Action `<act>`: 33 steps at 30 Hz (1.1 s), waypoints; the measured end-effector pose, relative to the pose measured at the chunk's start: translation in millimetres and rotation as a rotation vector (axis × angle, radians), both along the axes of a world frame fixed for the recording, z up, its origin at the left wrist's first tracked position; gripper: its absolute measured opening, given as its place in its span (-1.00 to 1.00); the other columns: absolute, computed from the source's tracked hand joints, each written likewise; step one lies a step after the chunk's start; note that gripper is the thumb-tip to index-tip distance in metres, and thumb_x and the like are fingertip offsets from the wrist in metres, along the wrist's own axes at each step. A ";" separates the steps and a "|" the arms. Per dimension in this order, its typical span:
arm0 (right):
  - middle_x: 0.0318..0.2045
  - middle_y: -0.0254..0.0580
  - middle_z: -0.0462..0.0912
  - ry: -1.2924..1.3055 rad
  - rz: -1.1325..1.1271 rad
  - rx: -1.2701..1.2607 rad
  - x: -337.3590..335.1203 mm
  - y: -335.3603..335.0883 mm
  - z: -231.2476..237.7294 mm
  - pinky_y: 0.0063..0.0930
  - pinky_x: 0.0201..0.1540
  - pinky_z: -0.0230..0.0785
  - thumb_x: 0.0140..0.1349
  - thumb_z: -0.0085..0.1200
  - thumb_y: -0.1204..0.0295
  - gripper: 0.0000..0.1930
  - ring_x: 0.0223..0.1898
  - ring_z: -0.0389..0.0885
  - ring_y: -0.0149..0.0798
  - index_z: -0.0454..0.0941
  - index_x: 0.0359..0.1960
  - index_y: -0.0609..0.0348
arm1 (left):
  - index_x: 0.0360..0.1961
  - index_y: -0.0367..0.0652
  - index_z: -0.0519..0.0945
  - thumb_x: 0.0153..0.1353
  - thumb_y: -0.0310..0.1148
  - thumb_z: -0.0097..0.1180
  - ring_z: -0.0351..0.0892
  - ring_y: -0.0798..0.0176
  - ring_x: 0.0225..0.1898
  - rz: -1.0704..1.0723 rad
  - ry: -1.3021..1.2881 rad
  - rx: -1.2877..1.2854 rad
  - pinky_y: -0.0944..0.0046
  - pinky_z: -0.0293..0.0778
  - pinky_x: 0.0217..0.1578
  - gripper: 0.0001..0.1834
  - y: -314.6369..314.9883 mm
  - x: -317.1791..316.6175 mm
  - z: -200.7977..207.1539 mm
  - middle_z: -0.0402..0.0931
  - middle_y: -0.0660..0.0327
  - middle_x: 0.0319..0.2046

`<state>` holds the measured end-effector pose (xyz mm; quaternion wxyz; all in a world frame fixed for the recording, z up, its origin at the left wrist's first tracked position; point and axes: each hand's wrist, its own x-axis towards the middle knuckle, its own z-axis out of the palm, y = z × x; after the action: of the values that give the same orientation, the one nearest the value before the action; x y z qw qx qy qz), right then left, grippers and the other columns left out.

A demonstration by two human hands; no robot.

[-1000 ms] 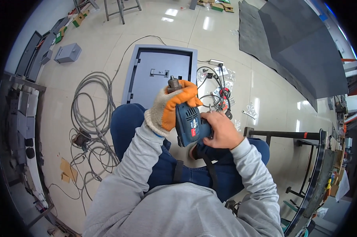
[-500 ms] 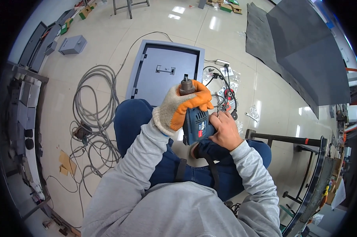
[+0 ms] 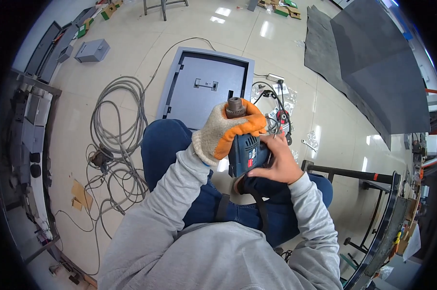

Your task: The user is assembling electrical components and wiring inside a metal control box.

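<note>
My left hand [image 3: 228,128], in a white knit glove with orange coating, is wrapped around the front of a dark blue electric drill [image 3: 242,157]. The drill's metal chuck [image 3: 236,107] points away from me above the glove, and no bit shows in it. My bare right hand [image 3: 279,159] curls around the drill's handle side, with the thumb stretched along the rear of the body. Its fingertips are partly hidden. Beyond the drill, a grey metal cabinet [image 3: 206,72] lies on the floor with its latched door facing up.
Coiled grey cable [image 3: 119,113] lies on the floor to the left, near a cardboard scrap [image 3: 82,194]. Right of the cabinet are a power strip [image 3: 275,77], cords and plastic bags. A large grey metal panel [image 3: 380,72] stands at right, above a black-barred metal frame [image 3: 349,171].
The drill and both hands have shifted slightly right in view, and the chuck is tipped a little more toward me. My right hand's thumb and fingers have spread farther apart.
</note>
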<state>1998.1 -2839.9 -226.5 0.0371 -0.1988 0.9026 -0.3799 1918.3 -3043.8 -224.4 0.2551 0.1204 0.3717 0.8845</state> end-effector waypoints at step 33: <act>-0.28 -0.18 0.68 -0.350 -0.752 -1.196 -78.8 23.2 17.6 -0.51 -0.18 0.56 0.41 0.06 0.41 -0.74 -0.32 0.65 -0.36 0.53 0.05 0.26 | -0.20 -0.29 0.59 0.15 -0.43 0.28 0.59 0.30 -0.39 -0.265 -0.111 -0.284 0.41 0.50 -0.30 -0.78 40.9 24.4 -34.7 0.63 0.09 -0.40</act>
<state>1919.3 -2816.7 -209.0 -0.0671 0.2021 0.5286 -0.8217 1942.7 -3002.8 -259.1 0.4038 0.0822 0.4588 0.7872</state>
